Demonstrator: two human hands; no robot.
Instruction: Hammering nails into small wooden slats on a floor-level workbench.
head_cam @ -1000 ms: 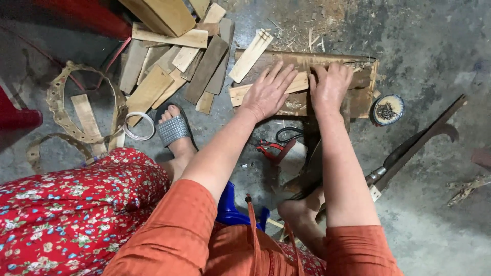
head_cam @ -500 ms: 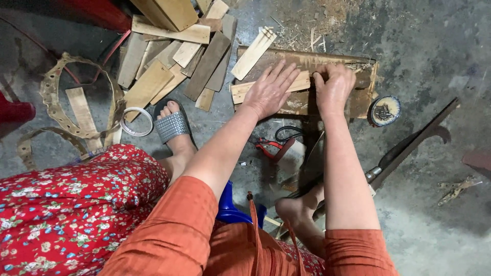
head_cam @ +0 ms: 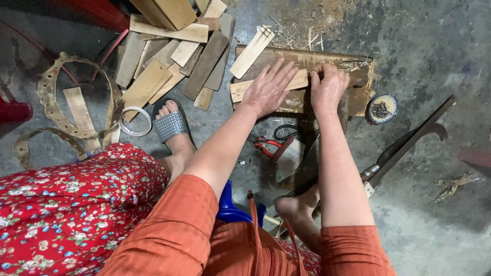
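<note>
While my left hand [head_cam: 267, 90] lies flat and open on the pale wood strip [head_cam: 302, 82], my right hand [head_cam: 327, 89] curls over its end, both atop the worn block [head_cam: 358, 71] on the floor.

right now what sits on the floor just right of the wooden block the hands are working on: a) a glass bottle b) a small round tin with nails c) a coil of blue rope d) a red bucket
b: a small round tin with dark nails inside lies on the concrete just past the right end of the wooden block, near the right hand.
</note>
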